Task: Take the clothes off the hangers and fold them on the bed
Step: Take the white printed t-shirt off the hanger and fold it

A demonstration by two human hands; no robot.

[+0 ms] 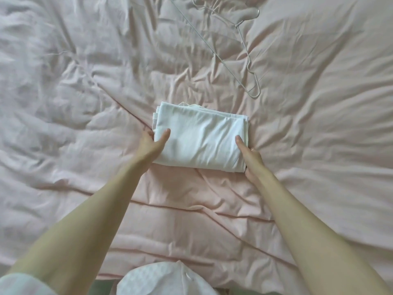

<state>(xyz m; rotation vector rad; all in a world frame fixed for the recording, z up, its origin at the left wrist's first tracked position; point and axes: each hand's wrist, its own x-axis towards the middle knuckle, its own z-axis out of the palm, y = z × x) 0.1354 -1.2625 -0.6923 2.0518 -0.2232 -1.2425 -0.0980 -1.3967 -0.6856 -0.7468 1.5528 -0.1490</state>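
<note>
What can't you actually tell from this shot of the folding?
Head view only:
- Folded white garment: its type is hidden by its own folds.
- Left hand and right hand: fingers tucked under the garment's sides.
- Wire hangers: far ends cut off by the top edge.
- Pink bedding: its edges run out of frame.

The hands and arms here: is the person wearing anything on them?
Both forearms are bare. The right hand has a thin ring on one finger; the left hand shows no jewellery. A pale, light-coloured sleeve covers the left upper arm at the picture's lower corner.
</note>
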